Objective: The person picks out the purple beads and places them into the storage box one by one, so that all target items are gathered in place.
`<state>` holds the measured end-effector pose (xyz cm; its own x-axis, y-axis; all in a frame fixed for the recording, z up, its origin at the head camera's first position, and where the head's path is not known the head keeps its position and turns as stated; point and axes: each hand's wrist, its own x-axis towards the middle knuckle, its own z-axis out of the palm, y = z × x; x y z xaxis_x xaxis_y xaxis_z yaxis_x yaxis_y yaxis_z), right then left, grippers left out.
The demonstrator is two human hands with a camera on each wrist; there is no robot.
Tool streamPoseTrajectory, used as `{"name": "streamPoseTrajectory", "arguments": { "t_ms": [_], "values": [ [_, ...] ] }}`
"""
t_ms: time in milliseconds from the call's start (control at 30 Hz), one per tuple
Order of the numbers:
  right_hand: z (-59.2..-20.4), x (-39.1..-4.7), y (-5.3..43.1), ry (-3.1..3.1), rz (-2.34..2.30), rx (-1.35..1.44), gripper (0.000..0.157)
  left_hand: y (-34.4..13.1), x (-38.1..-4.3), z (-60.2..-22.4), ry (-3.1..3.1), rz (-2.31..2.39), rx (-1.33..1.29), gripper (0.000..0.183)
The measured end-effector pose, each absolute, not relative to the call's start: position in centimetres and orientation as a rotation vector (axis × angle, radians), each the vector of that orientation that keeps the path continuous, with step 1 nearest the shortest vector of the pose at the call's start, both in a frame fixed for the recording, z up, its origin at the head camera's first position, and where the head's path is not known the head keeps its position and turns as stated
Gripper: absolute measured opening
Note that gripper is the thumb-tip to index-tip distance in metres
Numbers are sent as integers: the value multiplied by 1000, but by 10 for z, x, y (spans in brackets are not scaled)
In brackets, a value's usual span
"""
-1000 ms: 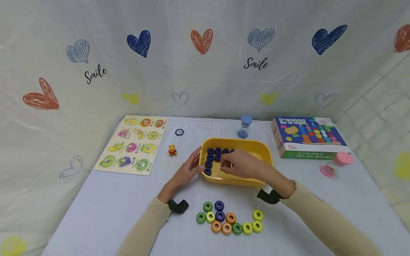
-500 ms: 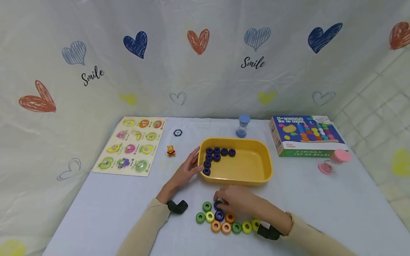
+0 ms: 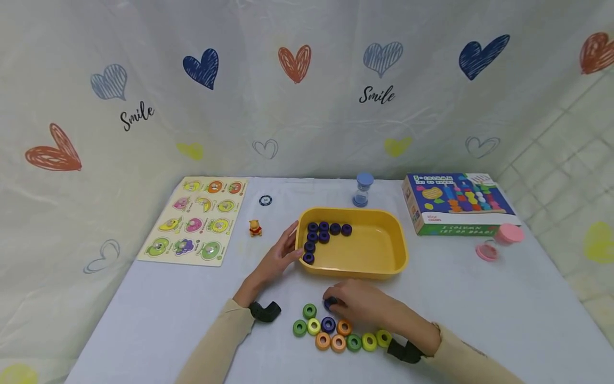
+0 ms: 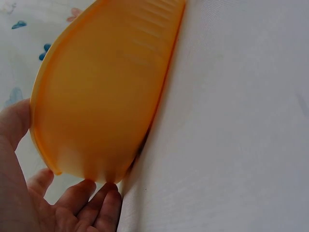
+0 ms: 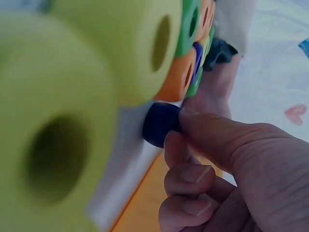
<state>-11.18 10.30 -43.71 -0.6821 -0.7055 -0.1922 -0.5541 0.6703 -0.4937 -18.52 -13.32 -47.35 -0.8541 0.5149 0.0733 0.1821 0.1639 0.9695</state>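
Observation:
My left hand (image 3: 278, 258) holds the left end of the yellow tray (image 3: 398, 269), with the thumb at the rim. In the left wrist view, its fingers touch the outside of the tray (image 4: 101, 92). My right hand (image 3: 362, 304) pinches a dark purple bead (image 3: 330, 303) between thumb and fingers, just in front of the tray; in the right wrist view the bead (image 5: 161, 124) sits at the fingertips. Several purple beads (image 3: 323, 237) lie along the tray's left and back sides. Another purple bead (image 3: 328, 324) lies on the table among green, yellow and orange beads (image 3: 338, 343).
A fruit puzzle board (image 3: 193, 221) lies at the left, near a small bear figure (image 3: 255, 228) and a round chip (image 3: 265, 200). Behind the tray stands a blue sand timer (image 3: 362, 190). At the right are a bead-set box (image 3: 458, 205) and a pink sand timer (image 3: 499, 242).
My right hand has come out of the tray to the loose beads and taken hold of a purple bead, now shifted slightly toward the tray. The left hand stays at the tray.

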Motion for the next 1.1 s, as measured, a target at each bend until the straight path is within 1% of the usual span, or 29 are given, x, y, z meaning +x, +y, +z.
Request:
{"name": "streamPoseTrajectory", "arguments": {
  "t_ms": [333,600,800,967,1100],
  "values": [
    [-440,-110,139,2717,-556,-941,18,-134,-183,-472,2186,1734,670,66],
    [-443,-106,164,2827,-492,-719,23,-134,-182,-472,2177,1732,661,67],
    [-445,-103,187,2844,-501,-586,24,-133,-182,-472,2183,1726,644,67],
    [-445,-99,208,2793,-559,-418,25,-132,-182,-471,2192,1724,661,66],
    [-442,-95,226,2725,-667,-368,27,-131,-184,-472,2204,1718,657,66]
  ]
}}
